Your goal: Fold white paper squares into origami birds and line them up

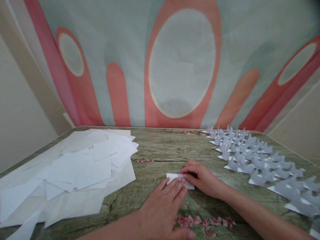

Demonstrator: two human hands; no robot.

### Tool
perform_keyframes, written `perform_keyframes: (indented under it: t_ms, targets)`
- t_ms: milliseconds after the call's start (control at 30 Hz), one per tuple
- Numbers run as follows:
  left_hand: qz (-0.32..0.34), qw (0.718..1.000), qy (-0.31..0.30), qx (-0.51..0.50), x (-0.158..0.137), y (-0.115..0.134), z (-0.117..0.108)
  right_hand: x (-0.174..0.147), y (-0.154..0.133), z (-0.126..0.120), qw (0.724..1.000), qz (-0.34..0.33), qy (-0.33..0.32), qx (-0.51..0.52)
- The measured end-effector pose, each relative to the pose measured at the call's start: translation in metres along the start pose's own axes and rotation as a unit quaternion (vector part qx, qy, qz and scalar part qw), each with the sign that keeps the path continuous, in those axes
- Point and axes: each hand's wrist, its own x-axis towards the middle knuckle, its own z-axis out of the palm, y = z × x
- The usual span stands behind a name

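A small folded piece of white paper (172, 176) lies flat on the wood-patterned table in front of me. My left hand (166, 200) rests on it with fingers stretched out, pressing its near side. At the paper's right end, my right hand (200, 176) has its thumb and fingers drawn together on the edge. The fingers of both hands cover much of the paper, so its folds are mostly hidden.
Loose white paper sheets (85, 170) are heaped on the left of the table (162, 146). Several rows of small folded paper figures (250, 153) stand on the right. A patterned backdrop (135, 100) hangs behind the far edge.
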Motion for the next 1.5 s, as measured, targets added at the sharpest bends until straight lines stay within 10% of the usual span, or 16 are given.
perform_keyframes:
  t_ms: [933,1133,1500]
  targets:
    - [0.008,0.997,0.058,0.052,0.009,-0.025,-0.011,-0.001,-0.011,-0.006,0.992,-0.040,0.098,-0.070]
    - [0.016,0.997,0.065,0.043,0.009,-0.024,-0.011,-0.024,-0.031,-0.008,0.978,-0.101,-0.031,-0.177]
    - [0.014,0.996,0.055,0.063,0.009,-0.027,-0.009,-0.037,-0.022,0.008,0.957,-0.098,-0.054,-0.267]
